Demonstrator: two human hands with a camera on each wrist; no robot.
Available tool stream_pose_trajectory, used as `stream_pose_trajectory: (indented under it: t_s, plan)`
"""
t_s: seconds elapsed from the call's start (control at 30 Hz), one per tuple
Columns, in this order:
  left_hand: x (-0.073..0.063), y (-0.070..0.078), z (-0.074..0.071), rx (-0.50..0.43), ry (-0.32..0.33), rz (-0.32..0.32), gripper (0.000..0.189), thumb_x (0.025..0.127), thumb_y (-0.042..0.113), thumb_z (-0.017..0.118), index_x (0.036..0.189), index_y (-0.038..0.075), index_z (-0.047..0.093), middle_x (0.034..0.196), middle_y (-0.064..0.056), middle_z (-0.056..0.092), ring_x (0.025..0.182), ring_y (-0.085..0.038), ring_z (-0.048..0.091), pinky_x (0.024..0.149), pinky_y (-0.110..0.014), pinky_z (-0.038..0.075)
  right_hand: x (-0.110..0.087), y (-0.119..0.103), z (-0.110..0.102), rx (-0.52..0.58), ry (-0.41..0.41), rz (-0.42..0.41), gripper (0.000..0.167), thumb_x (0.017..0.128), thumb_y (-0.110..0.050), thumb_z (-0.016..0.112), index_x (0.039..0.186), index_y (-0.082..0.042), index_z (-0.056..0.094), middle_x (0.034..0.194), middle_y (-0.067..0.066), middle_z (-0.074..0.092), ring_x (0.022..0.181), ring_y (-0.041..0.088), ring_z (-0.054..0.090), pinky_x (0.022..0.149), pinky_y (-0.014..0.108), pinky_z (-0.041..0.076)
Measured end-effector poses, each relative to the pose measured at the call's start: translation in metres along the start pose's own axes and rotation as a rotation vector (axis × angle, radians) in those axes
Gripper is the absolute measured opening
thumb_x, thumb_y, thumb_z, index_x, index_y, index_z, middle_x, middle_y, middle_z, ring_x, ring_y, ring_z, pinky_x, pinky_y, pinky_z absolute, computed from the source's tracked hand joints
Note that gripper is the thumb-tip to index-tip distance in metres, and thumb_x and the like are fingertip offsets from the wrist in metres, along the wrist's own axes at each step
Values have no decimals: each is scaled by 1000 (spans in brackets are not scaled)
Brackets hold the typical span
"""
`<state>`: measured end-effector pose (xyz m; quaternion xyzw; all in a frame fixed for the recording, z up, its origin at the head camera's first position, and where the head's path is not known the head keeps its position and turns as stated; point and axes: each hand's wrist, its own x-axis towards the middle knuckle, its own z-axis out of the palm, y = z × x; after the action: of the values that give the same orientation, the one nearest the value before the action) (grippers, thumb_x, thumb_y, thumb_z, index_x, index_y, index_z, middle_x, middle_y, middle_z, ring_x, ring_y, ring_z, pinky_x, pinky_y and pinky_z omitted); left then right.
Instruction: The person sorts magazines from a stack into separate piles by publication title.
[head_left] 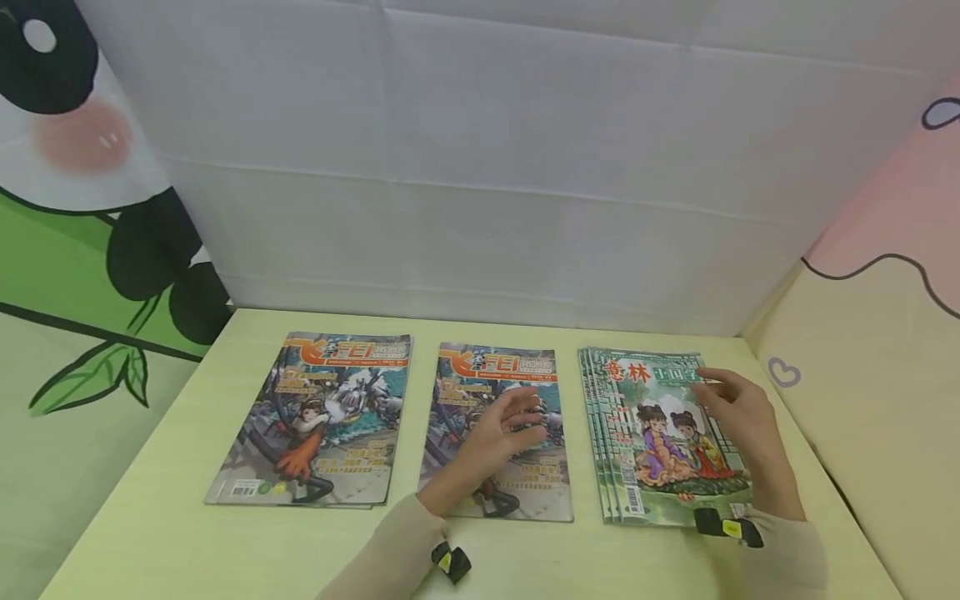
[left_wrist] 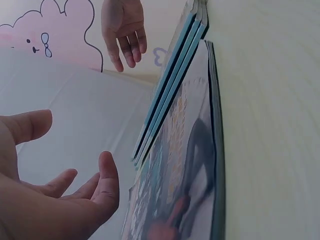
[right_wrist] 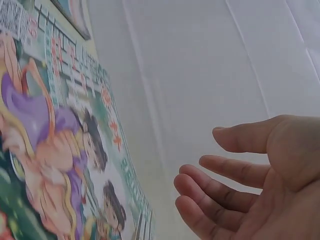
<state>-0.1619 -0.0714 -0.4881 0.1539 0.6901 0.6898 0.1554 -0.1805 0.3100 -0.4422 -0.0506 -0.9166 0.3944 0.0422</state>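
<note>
Glossy paper, three lots, flat on a pale yellow-green table [head_left: 187,533].

Item 1: green stack [head_left: 663,437], several fanned copies, under my right hand [head_left: 738,421]. That hand hovers over its far right corner, fingers loosely spread and gripping nothing; I cannot tell whether a fingertip touches the cover.

Item 2: middle magazine [head_left: 498,433], under my left hand [head_left: 498,437]. Fingers relaxed and apart, palm turned towards the right hand; the left wrist view shows it clear of the page, empty.

Item 3: left magazine [head_left: 315,421], well apart from both hands, outboard of the left one.

Writing: the green stack bears red characters 意林, with smaller green characters beside them that I cannot read. Items 2 and 3 share an orange masthead, too blurred to read. Barcodes show at the near corners of Items 1 and 3.

Risks, as I judge them: the green stack's copies are already offset, so a pull on the top cover alone could drag the lower ones askew or towards the table's right edge. Slick covers may slip from a light pinch. Items 1 and 2 lie near each other; a sideways sweep could ruck one against the other.
</note>
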Motion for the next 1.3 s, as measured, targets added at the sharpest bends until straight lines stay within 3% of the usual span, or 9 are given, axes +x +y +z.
stream_pose_trajectory:
  t_s: [0.1,0.2,0.33,0.53,0.63,0.83,1.0,1.3]
  plan:
    - [-4,2,-15,14,38,10,67,111,14,70,168,0,39,168,-28,47,150,-47,51,117,-58,53,-3,-12,9,-3,3,-38,52,116,-31,62,155,2,60,129,31,74,105,37,74,70,25,54]
    - [-8,5,-31,20,74,7,67,110,13,70,168,0,39,169,-27,46,151,-47,51,118,-57,52,-6,-25,16,3,0,-68,50,116,-30,63,155,1,59,128,29,75,112,44,72,68,25,53]
    - [-14,8,-51,26,125,4,68,110,12,69,170,1,37,170,-25,46,152,-46,50,119,-56,51,-11,-43,26,23,-31,-100,50,116,-28,63,158,-1,58,129,27,74,111,45,71,67,28,53]
    - [-23,14,-79,38,206,12,68,110,10,68,170,3,36,172,-25,43,153,-46,48,124,-60,45,-17,-65,40,25,-79,-150,49,114,-24,66,159,-4,58,130,24,74,121,42,70,82,33,56]
    - [-24,17,-90,38,245,5,68,111,9,67,170,3,36,173,-25,40,154,-46,48,124,-62,43,-18,-71,48,34,-91,-177,47,113,-20,67,157,-3,59,128,24,76,117,42,73,83,36,58]
    - [-23,23,-100,40,288,6,66,111,7,66,170,2,36,171,-28,42,153,-46,48,125,-62,43,-16,-74,71,67,-118,-189,48,112,-16,69,157,-3,59,124,21,77,111,37,75,82,36,58]
    - [-26,27,-104,94,295,-35,67,112,11,66,169,-2,35,170,-29,42,154,-49,46,125,-64,41,-15,-76,92,98,-174,-181,49,111,-13,69,158,0,58,124,20,76,112,36,74,81,38,58]
    - [-26,24,-106,183,312,-198,69,112,20,67,168,-3,35,169,-35,38,155,-54,42,124,-67,41,-25,-84,122,234,-275,-122,62,110,-13,71,164,5,47,136,26,67,116,36,70,89,41,64]
